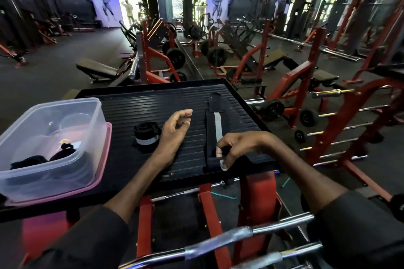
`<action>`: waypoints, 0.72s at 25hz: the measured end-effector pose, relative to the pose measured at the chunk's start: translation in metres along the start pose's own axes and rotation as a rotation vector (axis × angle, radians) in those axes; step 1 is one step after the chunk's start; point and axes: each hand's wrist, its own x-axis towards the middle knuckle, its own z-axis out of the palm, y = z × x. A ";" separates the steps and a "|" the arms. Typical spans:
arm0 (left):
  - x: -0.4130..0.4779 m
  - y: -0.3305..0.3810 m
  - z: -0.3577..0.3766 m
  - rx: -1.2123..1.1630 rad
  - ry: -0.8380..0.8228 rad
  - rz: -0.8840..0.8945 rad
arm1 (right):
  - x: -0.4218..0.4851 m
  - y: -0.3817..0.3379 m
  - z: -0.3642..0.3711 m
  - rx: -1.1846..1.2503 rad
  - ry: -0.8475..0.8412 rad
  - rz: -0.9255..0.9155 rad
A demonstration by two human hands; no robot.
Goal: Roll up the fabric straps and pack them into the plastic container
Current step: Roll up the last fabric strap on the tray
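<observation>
A black fabric strap with a grey stripe (216,124) lies flat and lengthwise on the ribbed black platform (153,102). My right hand (236,148) pinches its near end between thumb and fingers. A rolled-up black strap with a grey band (146,134) sits on the platform to the left. My left hand (175,129) hovers just right of that roll, fingers loosely curled and holding nothing. The clear plastic container (87,116) stands at the platform's left edge on a pink lid (102,172), with dark rolled straps (43,159) inside.
Chrome barbell bars (240,233) cross just below me, above red machine frames (207,207). Red racks and benches (306,76) fill the gym floor behind and to the right of the platform. A person (129,11) stands far off by a bright doorway.
</observation>
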 end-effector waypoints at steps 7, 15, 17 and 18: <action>0.008 0.027 0.000 -0.113 0.044 -0.038 | -0.009 -0.042 -0.047 0.884 0.504 -0.252; 0.054 0.096 0.033 -0.100 -0.162 0.110 | -0.045 -0.165 -0.121 1.072 0.734 -0.509; 0.062 0.111 0.028 -0.056 -0.141 0.171 | -0.056 -0.183 -0.126 1.038 0.792 -0.564; 0.065 0.116 0.024 0.000 -0.116 0.226 | -0.062 -0.189 -0.129 1.018 0.818 -0.582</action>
